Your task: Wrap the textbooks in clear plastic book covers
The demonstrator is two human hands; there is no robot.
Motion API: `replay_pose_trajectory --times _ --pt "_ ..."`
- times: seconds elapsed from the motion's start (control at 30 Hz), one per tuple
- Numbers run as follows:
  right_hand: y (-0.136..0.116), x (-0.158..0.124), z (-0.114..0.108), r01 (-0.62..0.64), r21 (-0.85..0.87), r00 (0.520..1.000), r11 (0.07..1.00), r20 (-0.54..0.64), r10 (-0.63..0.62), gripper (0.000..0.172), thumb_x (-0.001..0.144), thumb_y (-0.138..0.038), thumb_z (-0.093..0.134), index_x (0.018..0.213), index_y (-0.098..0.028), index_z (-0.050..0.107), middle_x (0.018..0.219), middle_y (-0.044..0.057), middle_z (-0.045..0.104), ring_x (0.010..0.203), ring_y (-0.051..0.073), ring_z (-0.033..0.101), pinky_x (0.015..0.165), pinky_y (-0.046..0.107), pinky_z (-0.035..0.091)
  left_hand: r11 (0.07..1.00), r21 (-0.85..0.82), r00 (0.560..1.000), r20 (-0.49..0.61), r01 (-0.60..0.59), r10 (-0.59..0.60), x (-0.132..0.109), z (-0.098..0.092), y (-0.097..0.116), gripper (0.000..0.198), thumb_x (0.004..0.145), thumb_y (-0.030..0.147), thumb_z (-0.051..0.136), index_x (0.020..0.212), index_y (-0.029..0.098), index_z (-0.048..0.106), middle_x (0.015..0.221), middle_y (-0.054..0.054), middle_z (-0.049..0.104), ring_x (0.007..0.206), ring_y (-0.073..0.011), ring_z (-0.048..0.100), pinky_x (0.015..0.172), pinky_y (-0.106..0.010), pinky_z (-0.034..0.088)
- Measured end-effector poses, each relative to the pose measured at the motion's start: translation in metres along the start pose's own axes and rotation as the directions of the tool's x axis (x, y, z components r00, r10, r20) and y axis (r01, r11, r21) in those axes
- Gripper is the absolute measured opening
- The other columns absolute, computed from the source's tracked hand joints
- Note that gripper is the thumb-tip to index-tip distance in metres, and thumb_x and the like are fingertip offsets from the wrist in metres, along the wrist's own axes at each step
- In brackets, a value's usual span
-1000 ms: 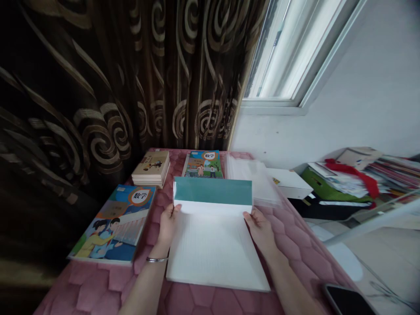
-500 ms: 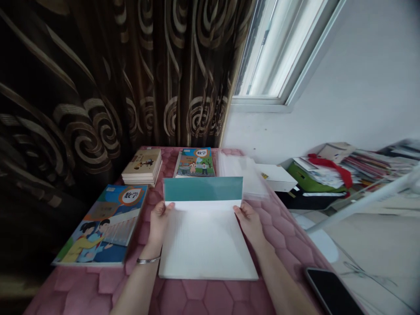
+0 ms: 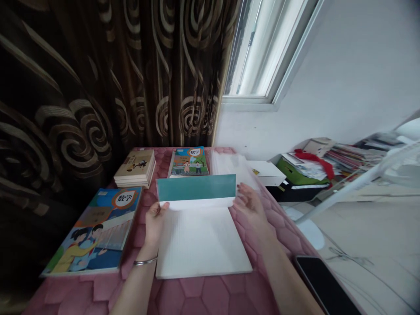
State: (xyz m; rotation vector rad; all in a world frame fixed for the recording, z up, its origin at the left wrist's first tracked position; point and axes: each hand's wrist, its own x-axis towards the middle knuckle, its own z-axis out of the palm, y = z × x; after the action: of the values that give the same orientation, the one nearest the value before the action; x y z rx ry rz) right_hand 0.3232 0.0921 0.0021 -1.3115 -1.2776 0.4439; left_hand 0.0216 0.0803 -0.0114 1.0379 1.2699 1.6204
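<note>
In front of me lies a white notebook point(image 3: 201, 245) with faint lines on its open page. Its far edge is raised, showing a teal-green cover flap point(image 3: 197, 188) with a white strip below it. My left hand point(image 3: 155, 218) pinches the left edge of this raised part between thumb and fingers. At the right edge, my right hand point(image 3: 249, 203) has its fingers spread, the thumb close to the white strip; whether it touches is hard to tell. A blue math textbook point(image 3: 95, 232) lies to the left, and another textbook point(image 3: 188, 162) sits behind the flap.
A stack of small tan books point(image 3: 136, 168) stands at the back left. Clear plastic sheets point(image 3: 229, 166) and a white box point(image 3: 265, 173) are at the back right. A phone point(image 3: 323, 280) lies near the right edge of the pink padded surface point(image 3: 197, 297).
My right hand has loosened from the flap's right corner and its fingers have spread. My left hand keeps its pinch. The whole view has shifted slightly.
</note>
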Motion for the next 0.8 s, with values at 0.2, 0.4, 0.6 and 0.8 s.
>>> replay_pose_trajectory --times 0.2,0.4,0.6,0.8 --pt "-0.07 0.013 -0.005 0.46 -0.444 0.883 0.768 0.137 -0.45 0.034 0.089 -0.043 0.056 0.117 -0.024 0.062 0.114 0.01 0.064 0.11 0.029 0.054 0.095 0.046 0.036 0.994 0.088 0.997 -0.026 -0.065 0.067 0.006 -0.002 -0.008 0.027 0.068 0.041 0.073 0.076 0.016 0.069 0.075 -0.003 0.071 0.071 -0.017 0.06 0.07 -0.026 0.046" --pt "-0.11 0.028 0.031 0.653 -0.581 0.757 0.486 0.484 -0.439 0.029 0.094 -0.035 0.053 0.115 -0.019 0.064 0.102 0.01 0.071 0.103 0.027 0.058 0.092 0.046 0.03 0.992 0.077 0.995 -0.002 -0.099 0.099 0.006 -0.001 -0.011 0.023 0.072 0.038 0.07 0.077 0.016 0.069 0.075 -0.002 0.07 0.073 -0.0163 0.061 0.073 -0.025 0.046" --pt "-0.121 0.047 0.034 0.603 -0.548 0.748 0.58 0.641 -0.172 0.023 0.091 -0.038 0.058 0.082 -0.024 0.073 0.076 0.002 0.073 0.065 0.017 0.062 0.062 0.029 0.038 0.992 0.084 0.995 0.03 -0.098 0.096 0.005 -0.003 -0.003 0.027 0.069 0.041 0.07 0.076 0.015 0.068 0.078 -0.003 0.072 0.075 -0.0173 0.062 0.075 -0.028 0.048" --pt "-0.13 0.01 0.011 0.655 -0.515 0.708 0.553 0.675 -0.21 0.018 0.09 -0.026 0.06 0.078 -0.022 0.073 0.081 0.001 0.074 0.073 0.016 0.065 0.067 0.026 0.04 0.979 0.186 0.975 0.221 -0.082 0.039 0.015 -0.025 0.005 0.028 0.063 0.043 0.073 0.07 0.015 0.069 0.07 -0.003 0.072 0.071 -0.0195 0.065 0.075 -0.033 0.051"
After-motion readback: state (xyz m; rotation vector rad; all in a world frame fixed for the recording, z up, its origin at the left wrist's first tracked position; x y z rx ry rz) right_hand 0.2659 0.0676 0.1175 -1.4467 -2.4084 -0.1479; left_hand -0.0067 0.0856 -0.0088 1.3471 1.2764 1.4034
